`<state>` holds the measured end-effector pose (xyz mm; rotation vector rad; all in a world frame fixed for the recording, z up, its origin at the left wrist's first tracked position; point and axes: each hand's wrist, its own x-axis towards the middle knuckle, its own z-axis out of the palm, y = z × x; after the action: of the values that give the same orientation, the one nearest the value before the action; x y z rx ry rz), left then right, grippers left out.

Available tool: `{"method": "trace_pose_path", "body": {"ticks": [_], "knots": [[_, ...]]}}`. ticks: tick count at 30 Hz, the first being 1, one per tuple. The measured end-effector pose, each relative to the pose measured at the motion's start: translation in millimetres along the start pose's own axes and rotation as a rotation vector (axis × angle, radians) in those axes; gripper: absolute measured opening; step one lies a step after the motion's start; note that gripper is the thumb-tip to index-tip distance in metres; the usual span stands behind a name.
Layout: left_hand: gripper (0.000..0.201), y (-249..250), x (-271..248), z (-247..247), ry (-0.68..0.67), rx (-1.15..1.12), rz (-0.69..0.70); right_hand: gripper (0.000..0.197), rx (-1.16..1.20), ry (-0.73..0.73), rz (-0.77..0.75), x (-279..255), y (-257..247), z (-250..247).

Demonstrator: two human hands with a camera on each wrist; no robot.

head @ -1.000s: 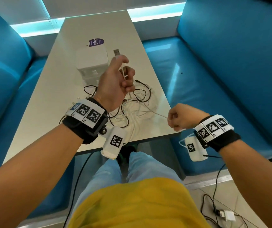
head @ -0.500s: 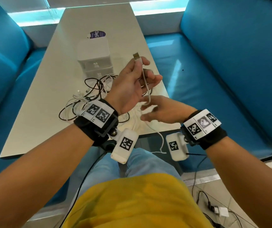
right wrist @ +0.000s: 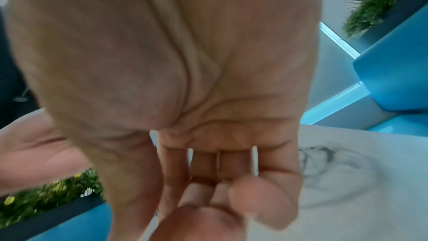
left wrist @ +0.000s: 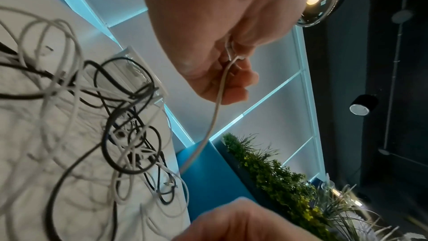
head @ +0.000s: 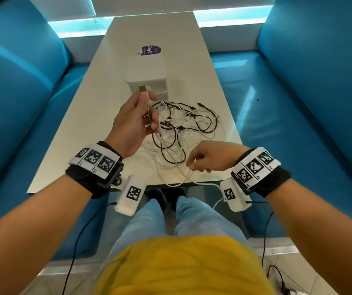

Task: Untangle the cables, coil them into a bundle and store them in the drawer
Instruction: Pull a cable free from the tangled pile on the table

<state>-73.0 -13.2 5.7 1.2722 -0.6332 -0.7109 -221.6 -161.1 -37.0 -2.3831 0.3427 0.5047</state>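
A tangle of black and white cables [head: 184,124] lies on the pale table [head: 90,116] in front of a small white drawer unit [head: 146,71]. My left hand [head: 149,116] is raised over the tangle's left side and grips a white USB cable [left wrist: 216,111], whose metal plug [head: 142,88] sticks up above the thumb. That cable hangs from the fingers [left wrist: 234,94] toward the table. My right hand [head: 190,166] is over the table's front edge, fingers curled, pinching a strand of the white cable. In the right wrist view the hand [right wrist: 231,199] is blurred and no cable shows.
Blue sofa seats [head: 288,116] flank the table on both sides. A purple sticker [head: 150,50] lies behind the drawer unit. White cable loops hang over the table's front edge [head: 183,184]. Plants [left wrist: 277,180] stand behind the seats.
My right hand has dropped from just under the left hand to the table's front edge and closed on the white cable. The left hand keeps the plug end and has shifted left.
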Motion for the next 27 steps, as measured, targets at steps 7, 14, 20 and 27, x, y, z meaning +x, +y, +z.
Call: {"method": "trace_pose_path", "body": {"ticks": [7, 14, 20, 27], "knots": [[0.027, -1.0, -2.5, -31.6, 0.109, 0.072, -0.043, 0.024, 0.039, 0.4, 0.062, 51.6, -12.5, -39.4], [0.027, -3.4, -3.2, -47.3, 0.191, -0.023, -0.068, 0.02, -0.182, 0.46, 0.232, 111.8, -2.9, -39.1], [0.029, -6.8, 4.1, -53.0, 0.19, -0.025, -0.08, 0.022, -0.215, 0.386, 0.242, 125.0, -3.5, -33.9], [0.027, -11.8, 17.0, -39.8, 0.154, -0.034, -0.108, 0.018, -0.178, 0.347, 0.156, 116.2, 5.9, -43.2]]}}
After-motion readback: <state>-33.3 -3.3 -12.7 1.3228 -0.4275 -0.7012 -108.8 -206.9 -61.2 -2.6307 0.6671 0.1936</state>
